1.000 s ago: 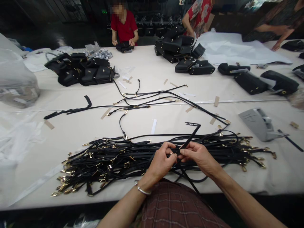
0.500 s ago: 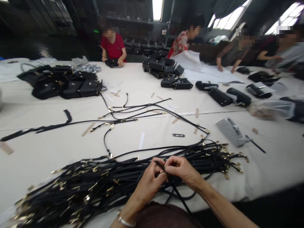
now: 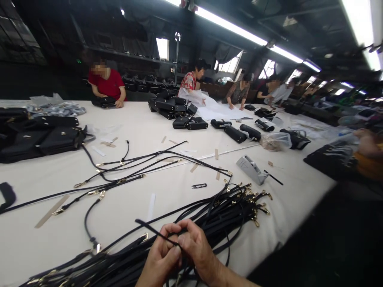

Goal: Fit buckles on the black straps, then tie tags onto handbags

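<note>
Both my hands meet low in the middle of the view, over a heap of black straps (image 3: pixel 221 223) with gold clasps. My left hand (image 3: pixel 163 255) is closed on a thin black strap (image 3: pixel 152 228), whose free end sticks out to the upper left. My right hand (image 3: pixel 196 247) pinches the same strap right beside it, fingertips touching the left hand's. The exact spot between the fingers is hidden. More black straps (image 3: pixel 131 161) with gold hooks lie loose on the white table (image 3: pixel 125 217) beyond the heap.
Small thread snips (image 3: pixel 199 185) and a grey tape dispenser (image 3: pixel 251 169) lie ahead to the right. Black bags are piled at left (image 3: pixel 44 139) and at the back (image 3: pixel 167 105). A person in red (image 3: pixel 109 85) handles a bag; other people stand along the far side.
The view has swung right and tilted up. My hands have drawn closer together, and a length of strap now sticks out to the upper left from between them.
</note>
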Demonstrator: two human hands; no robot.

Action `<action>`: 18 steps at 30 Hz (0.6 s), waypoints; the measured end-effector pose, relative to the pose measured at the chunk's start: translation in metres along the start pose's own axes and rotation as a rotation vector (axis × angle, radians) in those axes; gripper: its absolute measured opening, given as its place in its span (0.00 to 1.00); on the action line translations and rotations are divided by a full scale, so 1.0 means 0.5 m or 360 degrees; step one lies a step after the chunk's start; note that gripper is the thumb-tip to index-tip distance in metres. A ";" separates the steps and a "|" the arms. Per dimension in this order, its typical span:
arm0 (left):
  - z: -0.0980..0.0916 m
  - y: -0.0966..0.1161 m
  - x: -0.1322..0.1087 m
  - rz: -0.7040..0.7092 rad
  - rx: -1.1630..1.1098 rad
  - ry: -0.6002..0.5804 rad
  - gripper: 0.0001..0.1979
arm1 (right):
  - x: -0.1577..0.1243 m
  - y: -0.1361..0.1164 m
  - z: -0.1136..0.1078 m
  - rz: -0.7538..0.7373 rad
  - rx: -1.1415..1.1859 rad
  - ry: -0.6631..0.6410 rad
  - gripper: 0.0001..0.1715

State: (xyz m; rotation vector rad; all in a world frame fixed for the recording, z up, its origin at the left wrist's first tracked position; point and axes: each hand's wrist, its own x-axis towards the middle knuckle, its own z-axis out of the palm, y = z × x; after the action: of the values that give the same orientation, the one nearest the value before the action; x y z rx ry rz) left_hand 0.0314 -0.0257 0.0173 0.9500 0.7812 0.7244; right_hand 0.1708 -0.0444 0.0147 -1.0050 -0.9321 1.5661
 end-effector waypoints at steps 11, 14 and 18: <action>-0.029 0.000 0.003 0.0104 0.0721 0.0389 0.18 | 0.032 -0.010 -0.046 -0.0043 -0.0664 -0.0073 0.31; -0.028 -0.010 0.008 0.0061 0.0621 0.0264 0.19 | 0.048 -0.090 -0.002 -0.0215 -0.0807 -0.0295 0.25; -0.025 -0.021 0.018 0.0074 0.0603 0.0418 0.21 | 0.078 -0.146 0.059 0.0188 -0.0337 -0.0563 0.26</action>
State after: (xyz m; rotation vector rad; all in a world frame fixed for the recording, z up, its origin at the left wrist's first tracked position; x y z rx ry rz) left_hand 0.0275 -0.0173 0.0009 1.2312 1.1583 0.7657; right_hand 0.1621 0.0054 0.0867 -0.9579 -1.3251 1.8091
